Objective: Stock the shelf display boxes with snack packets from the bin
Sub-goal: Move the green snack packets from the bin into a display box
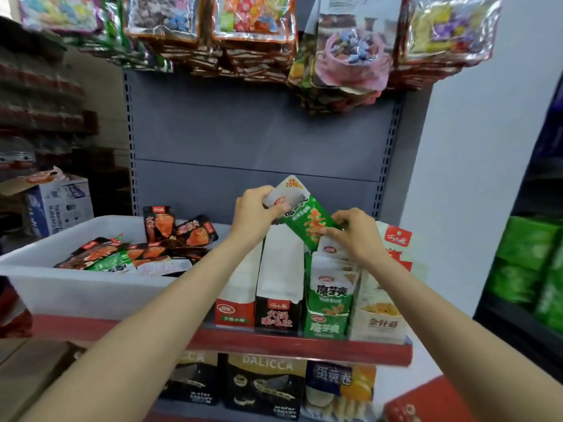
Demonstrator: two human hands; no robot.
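Observation:
A green and white snack packet (300, 213) is held tilted above the shelf. My left hand (254, 213) grips its upper white end, and my right hand (355, 231) pinches its lower green end just over the green display box (327, 325), which holds several matching packets. Left of it stand a black display box (278, 316) and a red and white one (234, 312), both showing white interiors. A beige box (384, 322) stands at the right. The white bin (73, 287) on the shelf's left holds several black, orange and green packets (146, 251).
The red shelf edge (304, 345) runs below the boxes, with wafer and egg-roll boxes (265, 385) on the level beneath. Bagged sweets (350, 56) hang overhead from the grey back panel. A cardboard carton (58, 202) sits at the far left, green packs (530, 257) at the right.

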